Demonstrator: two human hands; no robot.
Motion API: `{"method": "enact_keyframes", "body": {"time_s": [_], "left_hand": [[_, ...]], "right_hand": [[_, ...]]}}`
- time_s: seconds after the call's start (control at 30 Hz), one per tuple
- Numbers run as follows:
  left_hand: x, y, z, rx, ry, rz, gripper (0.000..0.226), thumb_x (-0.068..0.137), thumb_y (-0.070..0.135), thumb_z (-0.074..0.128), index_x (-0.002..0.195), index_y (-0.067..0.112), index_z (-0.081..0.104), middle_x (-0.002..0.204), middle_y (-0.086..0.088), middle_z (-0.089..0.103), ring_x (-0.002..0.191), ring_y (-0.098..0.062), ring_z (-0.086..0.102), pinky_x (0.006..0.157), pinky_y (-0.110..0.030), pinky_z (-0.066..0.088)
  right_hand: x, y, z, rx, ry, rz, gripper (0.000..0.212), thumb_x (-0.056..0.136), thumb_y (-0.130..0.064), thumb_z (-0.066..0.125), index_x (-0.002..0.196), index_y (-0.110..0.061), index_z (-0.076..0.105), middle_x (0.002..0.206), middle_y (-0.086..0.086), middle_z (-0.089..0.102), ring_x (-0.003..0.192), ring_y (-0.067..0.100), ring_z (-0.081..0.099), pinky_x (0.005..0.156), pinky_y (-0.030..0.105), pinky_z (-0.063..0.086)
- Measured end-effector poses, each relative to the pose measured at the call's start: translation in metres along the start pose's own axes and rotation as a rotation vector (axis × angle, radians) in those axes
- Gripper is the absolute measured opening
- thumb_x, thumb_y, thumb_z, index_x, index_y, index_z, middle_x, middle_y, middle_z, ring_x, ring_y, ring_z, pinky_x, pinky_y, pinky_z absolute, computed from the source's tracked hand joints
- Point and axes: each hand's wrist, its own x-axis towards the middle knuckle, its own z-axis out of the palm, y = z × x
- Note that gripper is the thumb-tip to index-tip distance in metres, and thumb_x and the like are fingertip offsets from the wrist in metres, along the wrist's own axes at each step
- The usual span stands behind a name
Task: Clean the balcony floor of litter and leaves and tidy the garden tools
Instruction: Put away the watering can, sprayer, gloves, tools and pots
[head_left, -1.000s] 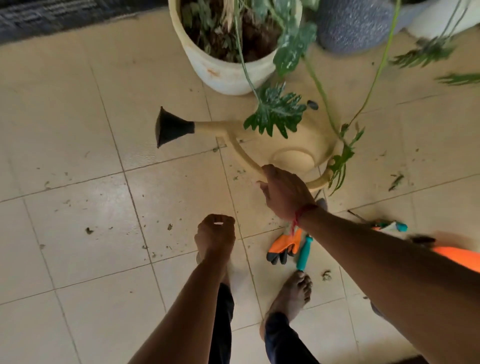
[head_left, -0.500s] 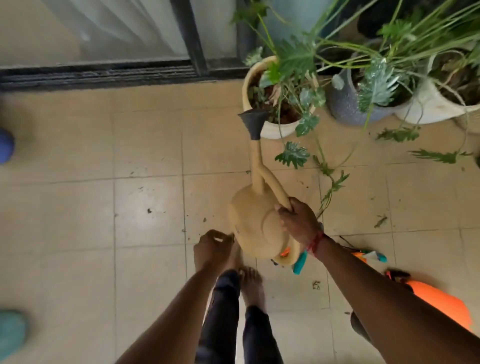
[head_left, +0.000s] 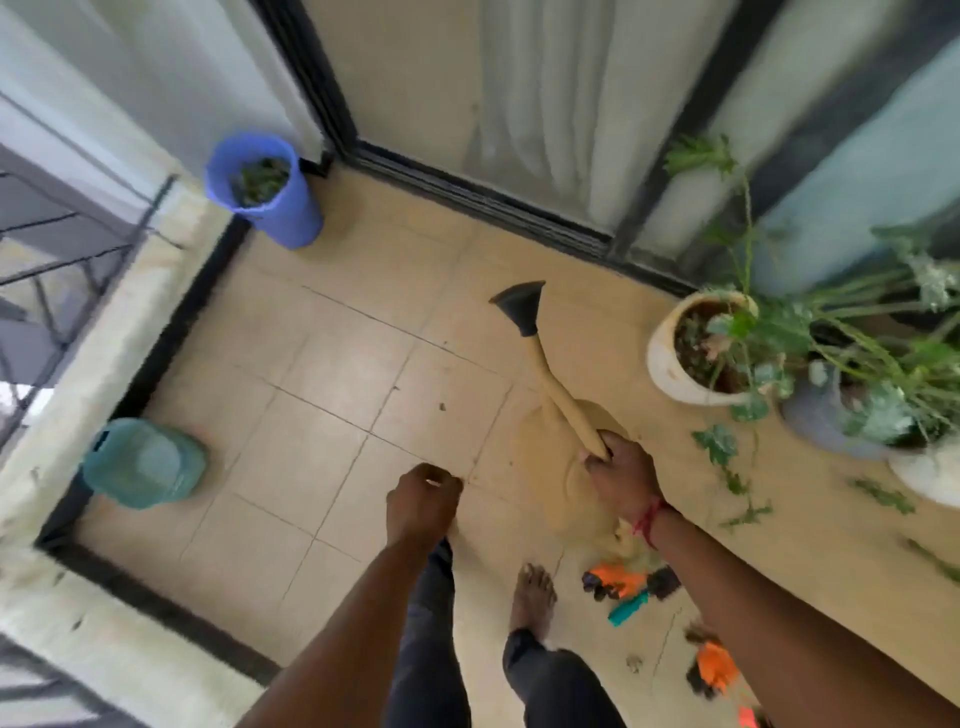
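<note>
I saw the tiled floor (head_left: 332, 364) bearing a blue bin (head_left: 283, 218) in the far corner and a teal basket (head_left: 143, 462) by the low wall. A white pot (head_left: 667, 364) and a grey pot (head_left: 815, 423) stood at right, with an orange glove (head_left: 618, 579), a teal-handled tool (head_left: 628, 608) and leaf scraps (head_left: 883, 496) nearer.

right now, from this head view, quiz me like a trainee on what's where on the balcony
1. True or false: the right hand grips the watering can, its black rose pointing toward the sliding door.
2. What fills the blue bin? A) green clippings B) gloves C) water
3. Which stands nearer the sliding door, the blue bin or the teal basket?
Key: 1 true; 2 A; 3 the blue bin.
</note>
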Motion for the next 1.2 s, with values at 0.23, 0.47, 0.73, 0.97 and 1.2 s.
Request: {"method": "enact_keyframes", "body": {"time_s": [0.23, 0.47, 0.73, 0.97, 1.2], "left_hand": [[0.025, -0.009, -0.114, -0.063, 0.124, -0.002, 0.018, 0.087, 0.039, 0.059, 0.09, 0.022, 0.066, 0.091, 0.0, 0.069, 0.094, -0.024, 0.065, 0.086, -0.037, 0.054], [0.075, -0.026, -0.227, -0.232, 0.192, -0.1, 0.011, 0.089, 0.031, 0.06, 0.089, 0.021, 0.065, 0.076, 0.007, 0.068, 0.075, -0.013, 0.063, 0.063, -0.026, 0.047], [0.156, -0.021, -0.348, -0.352, 0.3, -0.161, 0.011, 0.087, 0.031, 0.062, 0.09, 0.021, 0.065, 0.075, 0.003, 0.069, 0.071, -0.008, 0.06, 0.056, -0.016, 0.037], [0.239, 0.01, -0.424, -0.46, 0.331, -0.269, 0.01, 0.087, 0.03, 0.063, 0.086, 0.021, 0.065, 0.07, -0.001, 0.071, 0.072, -0.014, 0.064, 0.061, -0.024, 0.043], [0.375, 0.012, -0.457, -0.655, 0.326, -0.386, 0.012, 0.082, 0.034, 0.063, 0.083, 0.023, 0.065, 0.072, 0.002, 0.071, 0.072, -0.021, 0.069, 0.076, -0.042, 0.059]], "right_hand": [[0.017, -0.147, 0.067, -0.178, -0.175, -0.115, 0.015, 0.092, -0.017, 0.057, 0.106, -0.021, 0.063, 0.089, 0.0, 0.065, 0.085, 0.021, 0.06, 0.069, 0.026, 0.042], [0.047, -0.281, 0.153, -0.296, -0.285, -0.134, 0.012, 0.089, -0.016, 0.055, 0.096, -0.016, 0.065, 0.083, 0.003, 0.067, 0.08, 0.022, 0.063, 0.072, 0.035, 0.051], [0.114, -0.423, 0.254, -0.421, -0.398, -0.238, 0.014, 0.088, -0.019, 0.058, 0.099, -0.02, 0.067, 0.088, 0.001, 0.068, 0.086, 0.022, 0.065, 0.079, 0.037, 0.055], [0.187, -0.543, 0.346, -0.595, -0.566, -0.376, 0.023, 0.093, -0.014, 0.055, 0.114, -0.02, 0.063, 0.094, 0.0, 0.065, 0.085, 0.018, 0.059, 0.066, 0.023, 0.045], [0.305, -0.615, 0.473, -0.97, -0.686, -0.613, 0.033, 0.087, -0.011, 0.054, 0.118, -0.018, 0.063, 0.112, 0.01, 0.067, 0.107, 0.03, 0.061, 0.083, 0.029, 0.046]]}}
